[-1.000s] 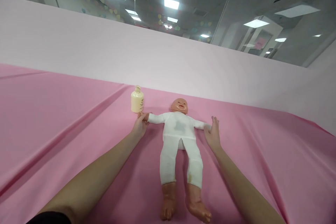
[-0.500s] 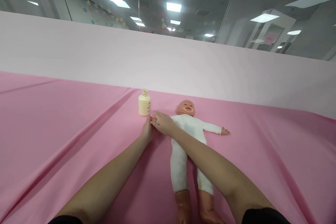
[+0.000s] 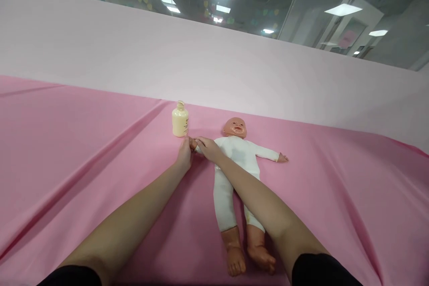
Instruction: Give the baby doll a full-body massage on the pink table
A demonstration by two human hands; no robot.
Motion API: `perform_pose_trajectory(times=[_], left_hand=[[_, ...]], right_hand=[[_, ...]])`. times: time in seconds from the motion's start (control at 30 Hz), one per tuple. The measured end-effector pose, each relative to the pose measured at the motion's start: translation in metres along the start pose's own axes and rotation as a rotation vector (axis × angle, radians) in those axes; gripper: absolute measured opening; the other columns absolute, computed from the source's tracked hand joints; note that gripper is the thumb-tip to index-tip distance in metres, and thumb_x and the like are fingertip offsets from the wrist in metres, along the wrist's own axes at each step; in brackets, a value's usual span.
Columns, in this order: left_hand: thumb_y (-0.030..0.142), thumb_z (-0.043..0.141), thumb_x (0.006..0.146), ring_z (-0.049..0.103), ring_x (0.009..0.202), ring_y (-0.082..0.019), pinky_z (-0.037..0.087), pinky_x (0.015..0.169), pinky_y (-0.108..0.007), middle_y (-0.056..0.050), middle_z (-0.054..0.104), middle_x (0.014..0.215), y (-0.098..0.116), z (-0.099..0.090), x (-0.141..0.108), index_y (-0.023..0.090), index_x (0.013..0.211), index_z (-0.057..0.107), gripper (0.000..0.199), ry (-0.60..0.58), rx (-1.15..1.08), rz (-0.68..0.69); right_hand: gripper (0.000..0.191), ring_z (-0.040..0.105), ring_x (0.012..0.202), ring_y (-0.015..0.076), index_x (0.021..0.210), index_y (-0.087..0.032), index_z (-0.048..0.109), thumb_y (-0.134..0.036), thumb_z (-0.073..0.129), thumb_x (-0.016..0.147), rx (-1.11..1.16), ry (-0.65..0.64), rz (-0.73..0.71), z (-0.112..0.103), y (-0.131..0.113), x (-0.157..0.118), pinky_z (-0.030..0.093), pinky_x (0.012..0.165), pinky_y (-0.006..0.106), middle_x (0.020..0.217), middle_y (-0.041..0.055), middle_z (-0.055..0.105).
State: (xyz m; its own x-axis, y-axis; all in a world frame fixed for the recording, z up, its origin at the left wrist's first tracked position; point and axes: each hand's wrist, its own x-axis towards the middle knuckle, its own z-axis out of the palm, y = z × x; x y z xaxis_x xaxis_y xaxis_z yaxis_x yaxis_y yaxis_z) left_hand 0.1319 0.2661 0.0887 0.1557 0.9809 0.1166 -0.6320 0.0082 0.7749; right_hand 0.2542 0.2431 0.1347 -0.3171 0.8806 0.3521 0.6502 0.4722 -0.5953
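Note:
A baby doll [image 3: 239, 152] in a white suit lies on its back, its head toward the wall. Its arm on the left side of the view is stretched out between my hands. My left hand [image 3: 184, 155] is closed round the doll's small hand. Wrapped over the sleeve end of that same arm is my right hand [image 3: 208, 149]. My right forearm crosses over the doll's body and hides part of one leg. Just beyond my left hand stands a pale yellow bottle [image 3: 180, 121], upright, with dark print on its side.
Pink cloth [image 3: 100, 143] with several raised folds covers the surface. Behind it rises a low white wall [image 3: 201, 71], topped by glass that shows ceiling lights.
My right hand has closed down onto the doll's arm, where its fingers were raised before. The view has tilted down slightly, and more of the doll's feet shows.

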Motion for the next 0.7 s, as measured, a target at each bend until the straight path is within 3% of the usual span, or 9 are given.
perform_pose_trajectory(times=[0.13, 0.3, 0.43, 0.7], left_hand=[[0.061, 0.043, 0.088, 0.051, 0.059, -0.012, 0.045, 0.058, -0.025, 0.002, 0.048, 0.064, 0.001, 0.001, 0.0, 0.019, 0.074, 0.042, 0.044, 0.045, -0.008, -0.037], [0.053, 0.063, 0.078, 0.058, 0.073, -0.015, 0.048, 0.066, -0.027, -0.002, 0.059, 0.081, -0.001, 0.003, -0.002, 0.018, 0.086, 0.052, 0.038, 0.001, 0.139, -0.051], [0.049, 0.071, 0.072, 0.059, 0.077, -0.015, 0.049, 0.069, -0.029, -0.002, 0.06, 0.085, -0.002, 0.004, -0.004, 0.018, 0.088, 0.053, 0.04, -0.029, 0.232, -0.043], [0.069, 0.047, 0.081, 0.056, 0.065, -0.016, 0.045, 0.061, -0.028, -0.004, 0.059, 0.071, 0.002, 0.007, -0.006, 0.017, 0.082, 0.056, 0.053, -0.031, 0.237, -0.037]], right_hand=[[0.032, 0.056, 0.102, 0.0162, 0.119, -0.022, 0.057, -0.038, 0.041, 0.096, 0.102, -0.077, 0.032, -0.009, 0.0, -0.003, 0.041, 0.089, 0.027, 0.115, 0.0029, 0.061], [0.045, 0.057, 0.096, 0.0181, 0.124, -0.021, 0.053, -0.042, 0.06, 0.084, 0.105, -0.127, 0.054, -0.022, -0.001, -0.011, 0.043, 0.081, 0.027, 0.113, 0.0047, 0.062], [0.036, 0.058, 0.086, 0.0166, 0.114, -0.02, 0.058, -0.042, 0.058, 0.085, 0.113, -0.135, 0.094, -0.027, 0.0, -0.014, 0.042, 0.069, 0.024, 0.101, 0.0032, 0.064], [0.033, 0.055, 0.08, 0.0131, 0.095, -0.018, 0.059, -0.043, 0.037, 0.097, 0.112, -0.095, 0.068, -0.026, -0.001, -0.011, 0.037, 0.07, 0.023, 0.091, 0.0014, 0.063]])
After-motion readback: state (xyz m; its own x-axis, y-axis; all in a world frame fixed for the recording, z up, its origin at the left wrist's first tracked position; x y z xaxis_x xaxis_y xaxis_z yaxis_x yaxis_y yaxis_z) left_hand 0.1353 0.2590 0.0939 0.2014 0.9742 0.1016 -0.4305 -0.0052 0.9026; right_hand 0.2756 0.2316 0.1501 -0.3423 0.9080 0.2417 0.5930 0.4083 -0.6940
